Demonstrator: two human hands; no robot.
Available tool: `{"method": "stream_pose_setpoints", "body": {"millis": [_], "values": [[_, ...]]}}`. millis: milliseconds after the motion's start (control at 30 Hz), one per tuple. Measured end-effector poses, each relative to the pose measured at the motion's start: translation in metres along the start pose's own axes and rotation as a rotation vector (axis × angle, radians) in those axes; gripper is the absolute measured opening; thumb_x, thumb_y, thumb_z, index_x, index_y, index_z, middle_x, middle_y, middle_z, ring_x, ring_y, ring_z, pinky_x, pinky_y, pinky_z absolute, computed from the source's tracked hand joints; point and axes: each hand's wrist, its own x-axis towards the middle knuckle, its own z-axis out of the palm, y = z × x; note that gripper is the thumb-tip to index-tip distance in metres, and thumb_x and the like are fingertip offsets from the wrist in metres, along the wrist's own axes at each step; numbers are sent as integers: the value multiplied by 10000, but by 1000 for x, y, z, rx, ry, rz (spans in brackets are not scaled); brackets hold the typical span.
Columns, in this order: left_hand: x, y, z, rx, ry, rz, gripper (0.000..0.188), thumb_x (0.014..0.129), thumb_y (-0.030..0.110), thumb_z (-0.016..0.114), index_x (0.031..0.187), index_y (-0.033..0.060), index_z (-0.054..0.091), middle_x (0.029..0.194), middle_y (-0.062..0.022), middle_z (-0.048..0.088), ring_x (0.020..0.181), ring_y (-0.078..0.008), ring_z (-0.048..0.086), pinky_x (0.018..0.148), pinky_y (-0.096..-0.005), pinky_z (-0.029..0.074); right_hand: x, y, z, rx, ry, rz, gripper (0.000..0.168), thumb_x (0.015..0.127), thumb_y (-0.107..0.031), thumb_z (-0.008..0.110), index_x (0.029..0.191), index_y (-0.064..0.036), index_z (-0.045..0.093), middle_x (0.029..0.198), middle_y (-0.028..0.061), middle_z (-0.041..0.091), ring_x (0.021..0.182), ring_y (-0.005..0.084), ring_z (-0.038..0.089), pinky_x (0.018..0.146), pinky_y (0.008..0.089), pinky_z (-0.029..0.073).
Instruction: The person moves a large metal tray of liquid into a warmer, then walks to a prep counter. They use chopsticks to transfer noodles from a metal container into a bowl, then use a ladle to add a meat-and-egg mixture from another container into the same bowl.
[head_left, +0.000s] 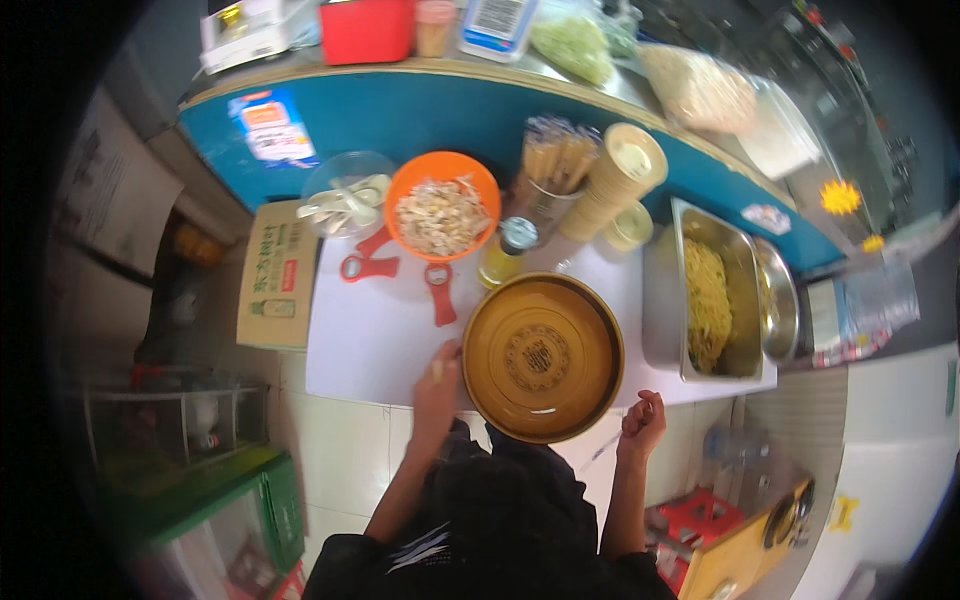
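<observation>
A wide brown bowl (544, 300), shallow with a dark patterned ring and characters at its centre, sits at the table's near edge and overhangs it. My left hand (436, 382) is blurred beside the bowl's left rim; whether it touches the rim is unclear. To the bowl's lower right, my right hand (643, 421) is apart from it with fingers curled inward; the palm is too small to read. Just beyond the bowl stands a bottle of yellow liquid (495, 264) with a pale cap. A red-handled bottle opener (441, 296) lies left of the bottle.
Behind are an orange bowl of shredded food (442, 214), a clear bowl of white spoons (349, 202), wrapped chopsticks (555, 161) and stacked paper cups (611, 184). A steel pan (667, 315) of noodles (706, 300) stands right. Left is a cardboard box (274, 277); red stools (694, 517) are lower right.
</observation>
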Motion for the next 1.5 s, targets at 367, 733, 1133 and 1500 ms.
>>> {"method": "stream_pose_setpoints", "body": {"millis": [367, 733, 1133, 1500], "values": [[47, -81, -157, 384, -478, 39, 367, 962, 212, 351, 1233, 19, 504, 1015, -112, 645, 785, -162, 590, 639, -252, 451, -36, 102, -141, -203, 362, 70, 340, 945, -248, 455, 754, 4, 580, 515, 26, 464, 401, 123, 426, 386, 264, 353], [-113, 96, -40, 806, -939, 157, 388, 986, 336, 356, 1231, 95, 536, 1077, -49, 662, 1013, -239, 586, 882, -346, 431, -90, 178, -304, -143, 566, 422, 472, 957, -383, 338, 836, -1, 589, 650, 106, 601, 500, 204, 596, 444, 317, 507], [-332, 20, 143, 856, -1308, 496, 317, 951, 185, 411, 1187, 18, 541, 934, -112, 658, 651, -192, 591, 592, -312, 464, -186, 254, -570, -779, 493, 59, 439, 937, -386, 362, 875, -19, 596, 619, 83, 553, 457, 191, 551, 375, 339, 429], [-519, 34, 301, 1062, -1635, 782, 283, 885, 130, 527, 1160, 65, 529, 959, -181, 623, 804, -382, 593, 678, -443, 489, -332, 318, -727, 673, 1195, 250, 125, 861, -53, 481, 965, -22, 541, 627, 67, 510, 460, 175, 501, 365, 288, 410]]}}
